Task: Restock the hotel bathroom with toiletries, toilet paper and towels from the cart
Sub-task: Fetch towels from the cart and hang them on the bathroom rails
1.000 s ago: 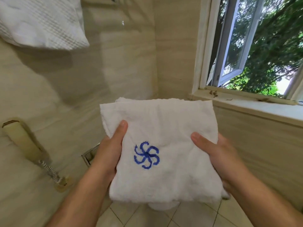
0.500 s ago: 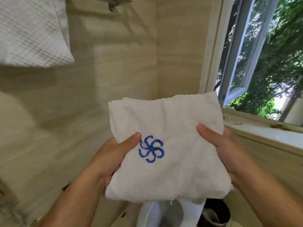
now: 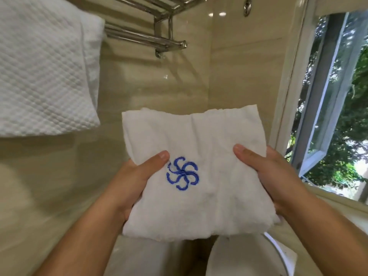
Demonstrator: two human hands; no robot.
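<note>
Folded white towel (image 3: pixel 209 136): held flat in mid-air in front of the beige tiled wall (image 3: pixel 159 92), below and to the right of the chrome towel rack (image 3: pixel 147 37). It touches neither rack nor wall. A blue embroidered pinwheel emblem (image 3: pixel 182 173) faces up, left of the towel's centre.

Left hand (image 3: pixel 137 182): grips the towel's left edge, thumb pressed on top with its tip just beside the emblem; the fingers are hidden underneath.

Right hand (image 3: pixel 272 176): grips the right edge likewise, thumb on top, fingers hidden below.

White waffle-weave towel (image 3: pixel 43 72): hangs from the left part of the rack, well apart from the held towel.

Window (image 3: pixel 326 100): at right, its sash swung open onto green foliage.

White rounded fixture (image 3: pixel 245 257): directly below the held towel; its identity cannot be determined.
</note>
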